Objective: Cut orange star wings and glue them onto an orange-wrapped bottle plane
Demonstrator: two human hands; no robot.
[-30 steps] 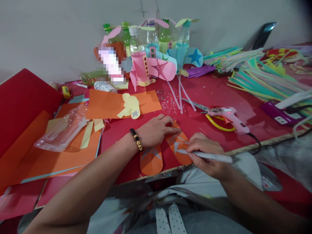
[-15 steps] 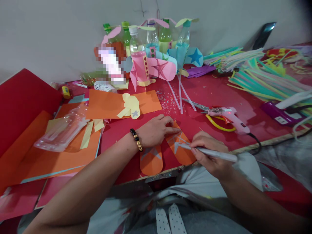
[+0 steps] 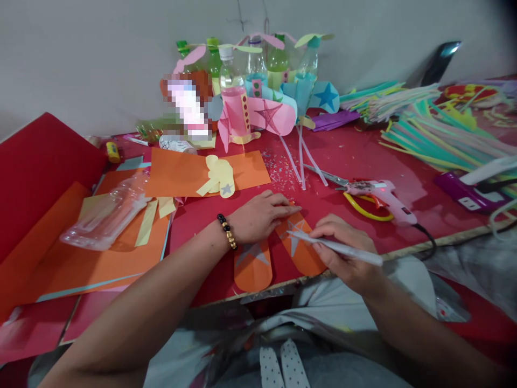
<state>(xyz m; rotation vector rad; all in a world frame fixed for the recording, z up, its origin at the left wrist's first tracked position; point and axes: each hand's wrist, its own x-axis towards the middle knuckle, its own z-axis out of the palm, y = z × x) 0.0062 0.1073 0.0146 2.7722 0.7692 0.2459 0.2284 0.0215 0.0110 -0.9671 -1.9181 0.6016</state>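
Note:
Two rounded orange paper pieces lie at the table's front edge. My right hand is closed around a white marker pen, its tip on a silver star outline drawn on the right orange piece. Fingers stretched out, my left hand presses flat on the upper part of that piece and wears a beaded bracelet at the wrist. Below my left palm, the other orange piece shows a silver star, its top covered by the hand.
Decorated plastic bottles stand along the wall. To the right lie scissors, a pink glue gun and a purple power strip. An orange sheet and a clear plastic bottle lie at left. Foam-like strips are heaped at the back right.
The marker tip has moved a little up and left across the star, and more of the star's lines now look silver. My left hand stays on the paper.

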